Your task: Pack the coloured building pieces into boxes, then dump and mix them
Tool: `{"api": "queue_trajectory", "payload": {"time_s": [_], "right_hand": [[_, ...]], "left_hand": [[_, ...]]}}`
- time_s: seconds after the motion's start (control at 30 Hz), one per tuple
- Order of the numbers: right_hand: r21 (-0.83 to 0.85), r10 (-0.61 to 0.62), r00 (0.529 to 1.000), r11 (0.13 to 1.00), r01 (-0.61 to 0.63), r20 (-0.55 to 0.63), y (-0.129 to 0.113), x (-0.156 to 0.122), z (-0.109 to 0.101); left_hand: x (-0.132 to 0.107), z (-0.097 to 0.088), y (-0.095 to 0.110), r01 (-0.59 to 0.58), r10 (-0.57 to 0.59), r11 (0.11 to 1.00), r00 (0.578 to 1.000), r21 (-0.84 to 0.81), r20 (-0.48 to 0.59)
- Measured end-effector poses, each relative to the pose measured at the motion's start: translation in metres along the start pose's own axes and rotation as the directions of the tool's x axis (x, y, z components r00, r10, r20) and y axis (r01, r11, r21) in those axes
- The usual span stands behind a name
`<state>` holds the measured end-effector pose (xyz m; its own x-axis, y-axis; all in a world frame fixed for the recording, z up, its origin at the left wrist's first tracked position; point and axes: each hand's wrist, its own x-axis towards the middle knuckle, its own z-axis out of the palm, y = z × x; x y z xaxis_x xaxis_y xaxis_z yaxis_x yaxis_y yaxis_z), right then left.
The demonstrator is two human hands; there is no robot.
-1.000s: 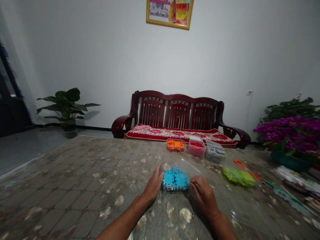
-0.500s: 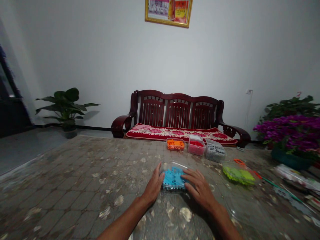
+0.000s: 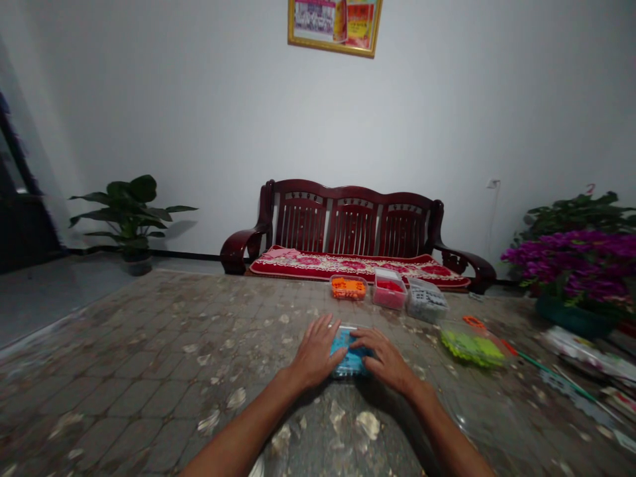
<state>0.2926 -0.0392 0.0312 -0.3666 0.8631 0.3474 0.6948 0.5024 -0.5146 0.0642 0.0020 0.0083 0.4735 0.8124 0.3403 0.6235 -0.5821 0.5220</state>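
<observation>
A clear plastic box with bright blue pieces (image 3: 346, 344) sits on the table in front of me. My left hand (image 3: 315, 354) lies over the box's left side, fingers stretched out toward the back and thumb along the front. Over the right side rests my right hand (image 3: 385, 361), its fingers apart and slightly bent across the top edge. Both hands appear to touch the box from above and the sides; neither is wrapped round it. The fingers partly cover the blue pieces.
Behind stand boxes of orange pieces (image 3: 348, 287), red pieces (image 3: 389, 291) and grey pieces (image 3: 427, 301). To the right are a box of lime-green pieces (image 3: 472, 348), a clear lid (image 3: 491, 417), a green stick (image 3: 541, 364) and purple flowers (image 3: 576, 265). A wooden bench (image 3: 352, 215) stands beyond the table.
My left hand has moved from beside the box up onto its left top. My right hand has shifted slightly left, and its fingers are more bent.
</observation>
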Motion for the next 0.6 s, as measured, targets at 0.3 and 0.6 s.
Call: {"api": "queue_trajectory", "payload": {"time_s": [0.3,0.6], "right_hand": [[-0.155,0.128,0.99,0.979,-0.135,-0.05,0.014,0.008,0.015],[-0.26,0.176,0.983,0.949,-0.181,-0.041,0.009,0.009,0.024]], "left_hand": [[0.001,0.003,0.015,0.013,-0.017,0.994,0.999,0.11,0.03],[0.001,0.0,0.023,0.039,-0.049,0.99,0.997,0.133,0.068]]}}
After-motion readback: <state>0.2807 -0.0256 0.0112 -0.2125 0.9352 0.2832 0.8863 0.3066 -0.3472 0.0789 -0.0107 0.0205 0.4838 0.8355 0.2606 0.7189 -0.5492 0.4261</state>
